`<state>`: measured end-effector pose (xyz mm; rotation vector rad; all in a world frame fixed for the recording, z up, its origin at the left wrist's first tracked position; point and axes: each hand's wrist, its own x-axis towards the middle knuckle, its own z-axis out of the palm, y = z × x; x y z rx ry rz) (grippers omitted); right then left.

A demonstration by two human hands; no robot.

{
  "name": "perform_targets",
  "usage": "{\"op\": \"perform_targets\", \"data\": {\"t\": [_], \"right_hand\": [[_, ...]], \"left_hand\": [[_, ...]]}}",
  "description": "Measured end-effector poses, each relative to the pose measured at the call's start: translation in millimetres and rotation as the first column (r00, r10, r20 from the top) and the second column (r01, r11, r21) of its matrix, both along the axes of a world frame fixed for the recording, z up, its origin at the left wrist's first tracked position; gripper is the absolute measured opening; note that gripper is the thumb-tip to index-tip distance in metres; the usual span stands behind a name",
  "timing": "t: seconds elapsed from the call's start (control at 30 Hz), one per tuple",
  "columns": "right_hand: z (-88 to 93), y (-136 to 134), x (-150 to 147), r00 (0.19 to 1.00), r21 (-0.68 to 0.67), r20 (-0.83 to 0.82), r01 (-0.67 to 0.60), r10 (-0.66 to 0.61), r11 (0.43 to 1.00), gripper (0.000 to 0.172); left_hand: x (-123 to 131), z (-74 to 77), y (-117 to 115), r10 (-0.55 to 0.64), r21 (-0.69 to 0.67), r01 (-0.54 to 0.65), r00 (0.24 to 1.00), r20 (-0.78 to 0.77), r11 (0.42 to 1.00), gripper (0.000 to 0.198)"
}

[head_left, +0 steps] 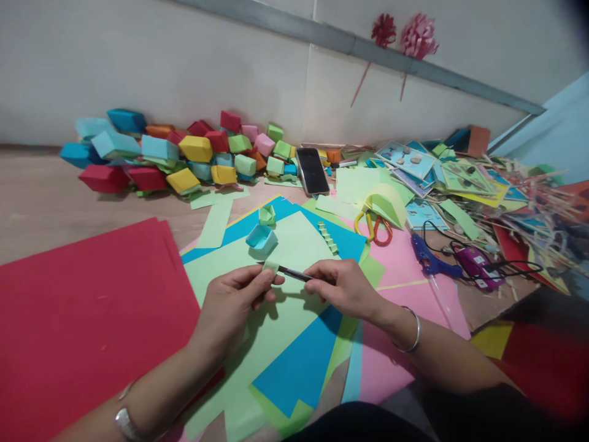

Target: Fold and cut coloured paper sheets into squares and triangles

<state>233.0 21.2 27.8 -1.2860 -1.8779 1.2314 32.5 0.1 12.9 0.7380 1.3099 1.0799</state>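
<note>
My left hand [234, 307] pinches a small piece of light green paper [271, 266] between thumb and fingers. My right hand [343, 285] is closed on a thin dark stick [294, 274] whose tip meets that paper piece. Both hands hover over a light green sheet [294, 245] lying on blue and pink sheets. Just beyond sit a small light blue folded paper box [262, 237], a tiny green folded piece [267, 214] and a green pleated strip [328, 238].
A large red sheet [83, 319] covers the left. Several coloured paper boxes [184, 153] are piled along the wall. A phone [311, 170], scissors [373, 227], a blue glue gun [430, 261], cards and sticks lie to the right.
</note>
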Motion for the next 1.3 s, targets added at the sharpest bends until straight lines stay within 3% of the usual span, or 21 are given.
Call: {"op": "perform_targets", "data": {"t": [0.23,0.43,0.6,0.77,0.93,1.1,1.3], "right_hand": [[2.8,2,2,0.998,0.067,0.045,-0.056,0.053,0.996,0.007],[-0.3,-1,0,0.996,0.132,0.066,-0.065,0.057,0.989,0.010],[0.4,-4,-4,0.991,0.142,0.036,-0.131,0.127,0.981,0.015],[0.2,-10,-9,0.996,0.237,0.043,-0.081,0.073,0.968,0.011],[-5.1,-18,-14,0.994,0.384,0.113,-0.054,0.012,0.922,0.017],[-9.4,-20,-14,0.984,0.454,0.170,-0.035,-0.047,0.890,0.013],[-7.2,-18,-15,0.995,0.472,0.053,0.047,-0.081,0.880,0.016]], "left_hand": [[2,-2.4,-2,-0.081,-0.013,0.081,0.996,0.025,0.997,0.042],[3,-5.4,-3,-0.148,-0.012,0.148,0.987,-0.069,0.989,0.040],[9,1.6,-5,-0.197,0.027,0.200,0.977,-0.079,0.979,0.036],[13,7.6,-8,-0.265,0.064,0.283,0.942,-0.206,0.957,0.032],[20,1.2,-16,-0.267,0.037,0.272,0.958,-0.103,0.962,0.030],[31,-2.1,-26,-0.205,-0.112,0.215,0.974,0.095,0.970,0.033],[25,-1.2,-23,-0.225,-0.105,0.228,0.974,0.036,0.968,0.035]]}}
